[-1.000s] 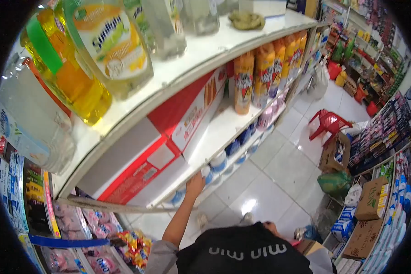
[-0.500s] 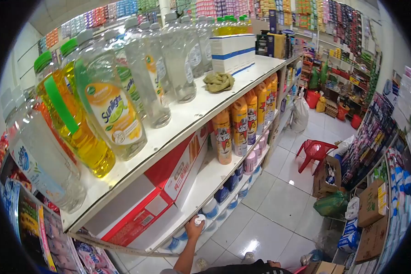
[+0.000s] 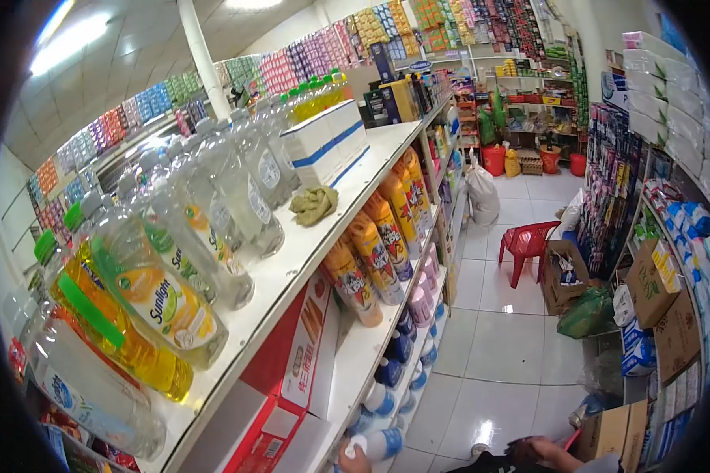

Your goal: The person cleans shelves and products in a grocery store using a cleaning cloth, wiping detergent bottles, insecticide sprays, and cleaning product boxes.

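At the bottom edge my left hand (image 3: 355,460) is closed around the white top of a white bottle with a blue label (image 3: 384,444), by the lower shelf. My hand hides part of that top. Several similar white-and-blue bottles (image 3: 379,400) stand just behind it, with dark blue bottles (image 3: 392,371) farther along. My right hand (image 3: 548,452) is low at the right, close to an open cardboard box (image 3: 611,435); its fingers do not show clearly enough to make out.
Dish soap bottles (image 3: 166,306), a crumpled olive cloth (image 3: 314,206) and white boxes (image 3: 325,146) occupy the top shelf (image 3: 272,272). Orange spray cans (image 3: 353,272) and a red-and-white carton (image 3: 292,386) fill the one beneath. A red chair (image 3: 523,246) stands in the tiled aisle.
The view has tilted up and turned, so the shelves sit lower and farther left. My left hand, still on the white top, is now nearer the bottom edge. More of my right hand shows.
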